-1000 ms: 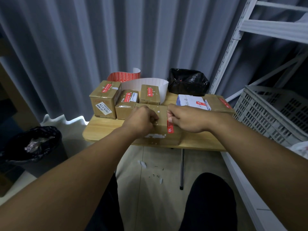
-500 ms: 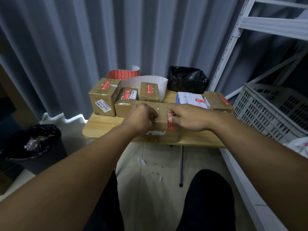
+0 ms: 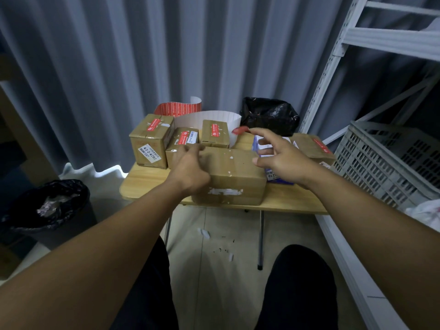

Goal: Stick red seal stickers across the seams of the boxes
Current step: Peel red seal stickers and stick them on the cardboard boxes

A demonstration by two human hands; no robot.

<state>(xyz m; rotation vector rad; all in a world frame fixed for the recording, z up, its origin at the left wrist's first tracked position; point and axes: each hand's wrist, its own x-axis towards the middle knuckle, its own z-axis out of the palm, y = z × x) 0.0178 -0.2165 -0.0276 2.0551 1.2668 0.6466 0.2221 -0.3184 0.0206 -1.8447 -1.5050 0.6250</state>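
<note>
Left grip [image 3: 190, 170] clasps the front box [image 3: 235, 172] on the table [image 3: 142, 186]; right grip [image 3: 278, 158] is released, fingers spread, a red sticker [image 3: 239, 130] at its index fingertip.

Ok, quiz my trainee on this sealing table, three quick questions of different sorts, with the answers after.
1. True or false: the front box already carries a red seal on top.
2. Where is the loose red sticker? A flat on the table; B at the right hand's fingertip; C in the bin.
3. Fill in: the left hand holds the front box at its ____ end.
Key: 1 false; 2 B; 3 left.
</note>
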